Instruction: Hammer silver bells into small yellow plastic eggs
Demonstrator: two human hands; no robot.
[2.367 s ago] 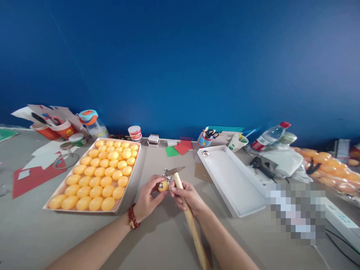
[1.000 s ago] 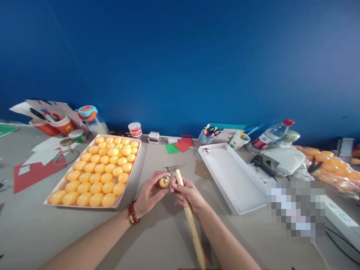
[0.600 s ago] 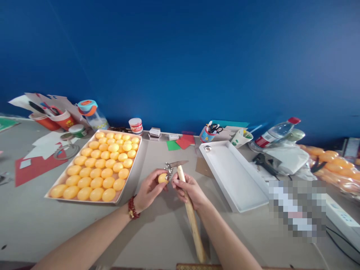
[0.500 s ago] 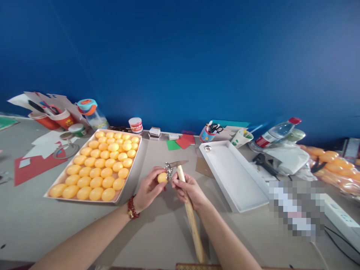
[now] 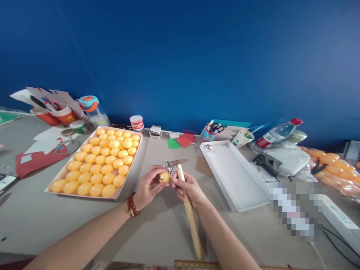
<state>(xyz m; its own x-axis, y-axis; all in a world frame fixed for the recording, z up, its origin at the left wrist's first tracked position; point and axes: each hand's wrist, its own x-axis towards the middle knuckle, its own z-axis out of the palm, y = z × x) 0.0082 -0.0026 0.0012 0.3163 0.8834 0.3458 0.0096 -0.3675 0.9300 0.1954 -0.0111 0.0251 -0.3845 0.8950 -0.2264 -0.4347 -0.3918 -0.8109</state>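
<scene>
My left hand, with a red bead bracelet at the wrist, holds a yellow-orange ball between thumb and fingers. A small shiny dark spot shows on the ball's side. Close beside it, my right hand has its fingertips pinched together; what they hold is too small to make out. A hammer with a pale wooden handle runs beneath my right hand, its head pointing away from me. Whether my right palm touches the handle is unclear. Small silver metal pieces lie by the hammer head, behind the ball.
A shallow box of yellow-orange balls stands at left. On the right lies a white tray with a shiny metal piece in its far corner. Cups of pens, bottles, coloured paper, a bag of balls and a power strip surround them.
The ball has turned in my left hand, so a small shiny spot now faces me. My right hand and the hammer stay nearly in place. The view has shifted slightly.
</scene>
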